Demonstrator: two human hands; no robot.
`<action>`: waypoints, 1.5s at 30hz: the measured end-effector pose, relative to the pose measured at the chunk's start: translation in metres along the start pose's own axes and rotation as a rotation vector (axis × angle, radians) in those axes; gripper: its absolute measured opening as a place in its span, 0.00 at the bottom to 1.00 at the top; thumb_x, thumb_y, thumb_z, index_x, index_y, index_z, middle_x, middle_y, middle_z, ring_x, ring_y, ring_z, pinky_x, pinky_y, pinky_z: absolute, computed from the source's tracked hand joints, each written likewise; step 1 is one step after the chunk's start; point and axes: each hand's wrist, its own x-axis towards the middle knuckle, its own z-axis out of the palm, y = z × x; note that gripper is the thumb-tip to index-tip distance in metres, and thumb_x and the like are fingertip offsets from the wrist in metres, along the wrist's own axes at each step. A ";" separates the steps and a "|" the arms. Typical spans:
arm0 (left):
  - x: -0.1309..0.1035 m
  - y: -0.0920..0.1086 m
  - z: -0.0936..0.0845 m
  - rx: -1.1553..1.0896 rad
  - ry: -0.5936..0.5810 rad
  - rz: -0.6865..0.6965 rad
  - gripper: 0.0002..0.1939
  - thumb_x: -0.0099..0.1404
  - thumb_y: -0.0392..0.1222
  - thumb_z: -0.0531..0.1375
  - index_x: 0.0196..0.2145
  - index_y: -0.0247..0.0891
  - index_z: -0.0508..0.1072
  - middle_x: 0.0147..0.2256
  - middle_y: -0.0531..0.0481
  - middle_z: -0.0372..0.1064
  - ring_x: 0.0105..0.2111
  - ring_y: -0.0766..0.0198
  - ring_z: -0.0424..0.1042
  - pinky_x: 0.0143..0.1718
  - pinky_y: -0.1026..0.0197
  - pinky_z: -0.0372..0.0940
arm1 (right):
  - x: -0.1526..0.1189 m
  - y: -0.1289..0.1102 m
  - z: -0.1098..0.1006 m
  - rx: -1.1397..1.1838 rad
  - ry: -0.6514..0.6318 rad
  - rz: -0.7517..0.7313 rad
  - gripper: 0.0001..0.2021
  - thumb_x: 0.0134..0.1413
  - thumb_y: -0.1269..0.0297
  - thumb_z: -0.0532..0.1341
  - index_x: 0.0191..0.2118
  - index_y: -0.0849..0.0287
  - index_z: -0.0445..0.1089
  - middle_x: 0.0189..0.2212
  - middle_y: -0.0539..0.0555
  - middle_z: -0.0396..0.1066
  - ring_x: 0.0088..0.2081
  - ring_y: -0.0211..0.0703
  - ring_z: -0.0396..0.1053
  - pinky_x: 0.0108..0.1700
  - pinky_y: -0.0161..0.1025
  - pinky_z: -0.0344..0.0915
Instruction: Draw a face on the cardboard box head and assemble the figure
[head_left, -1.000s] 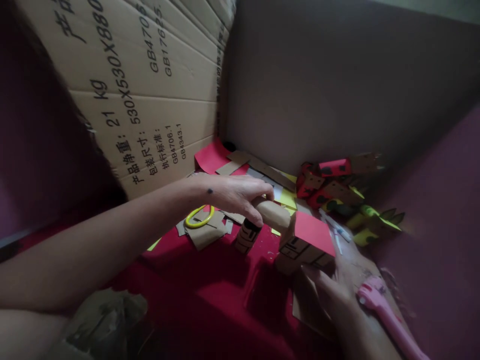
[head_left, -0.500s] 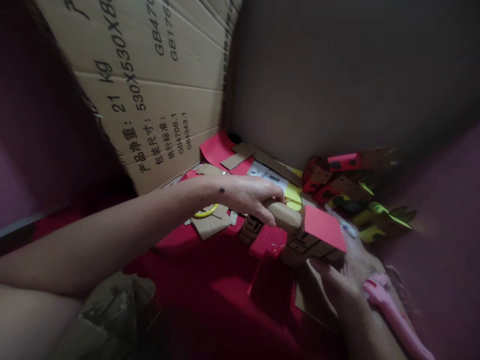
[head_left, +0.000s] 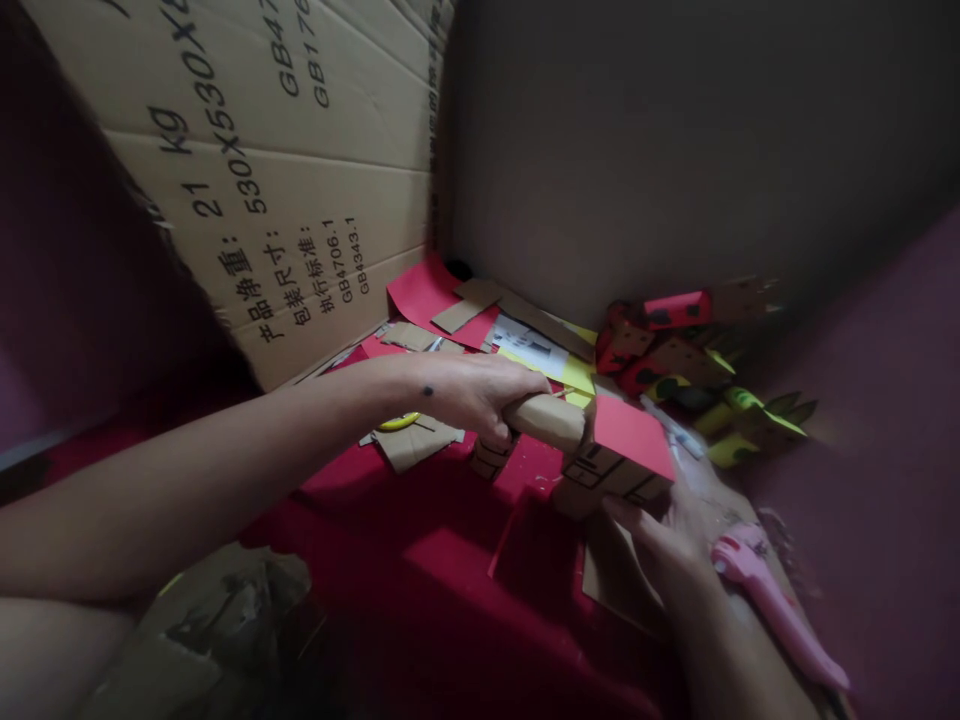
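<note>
My left hand [head_left: 491,390] reaches across from the left, its thumb and fingers closed round the near end of a plain brown cardboard tube [head_left: 551,422]. The tube's other end meets a small cardboard box [head_left: 619,475] with a red paper top [head_left: 634,437] and black lines drawn on its side; I cannot tell whether they are joined. My right hand [head_left: 664,545] grips this box from the lower right, thumb on the front, other fingers mostly hidden behind. Below my left hand stands a short cardboard piece [head_left: 491,457] with black lines.
A pink glue gun [head_left: 780,605] lies at the right. Red and yellow-green cardboard figures [head_left: 675,350] stand at the back right. Behind my left hand are red paper [head_left: 424,295], cardboard scraps and a yellow ring-shaped handle [head_left: 397,423]. A large printed cardboard panel [head_left: 300,170] rises at the left.
The whole view has shifted slightly, moving everything a little left and up. My left hand has slid slightly left along the tube, baring more of it. My right hand keeps its hold.
</note>
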 end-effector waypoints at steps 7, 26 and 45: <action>-0.003 -0.003 -0.004 0.044 -0.017 -0.024 0.17 0.54 0.39 0.61 0.43 0.42 0.68 0.38 0.51 0.69 0.36 0.60 0.67 0.31 0.63 0.57 | -0.001 0.008 -0.001 0.055 0.005 0.035 0.34 0.43 0.57 0.73 0.58 0.53 0.66 0.54 0.59 0.73 0.53 0.60 0.71 0.58 0.56 0.64; 0.003 -0.007 0.004 0.055 0.043 0.050 0.20 0.59 0.42 0.61 0.50 0.43 0.68 0.42 0.49 0.64 0.39 0.59 0.65 0.36 0.62 0.58 | 0.000 0.011 -0.003 0.053 -0.029 -0.002 0.37 0.45 0.57 0.72 0.62 0.51 0.62 0.61 0.59 0.65 0.62 0.63 0.61 0.63 0.59 0.58; 0.001 0.006 0.005 0.073 0.100 0.046 0.21 0.64 0.47 0.60 0.53 0.38 0.65 0.42 0.46 0.64 0.39 0.58 0.65 0.36 0.62 0.58 | 0.001 0.004 -0.002 -0.006 -0.056 0.039 0.38 0.46 0.54 0.72 0.62 0.54 0.61 0.57 0.61 0.69 0.58 0.64 0.66 0.58 0.57 0.63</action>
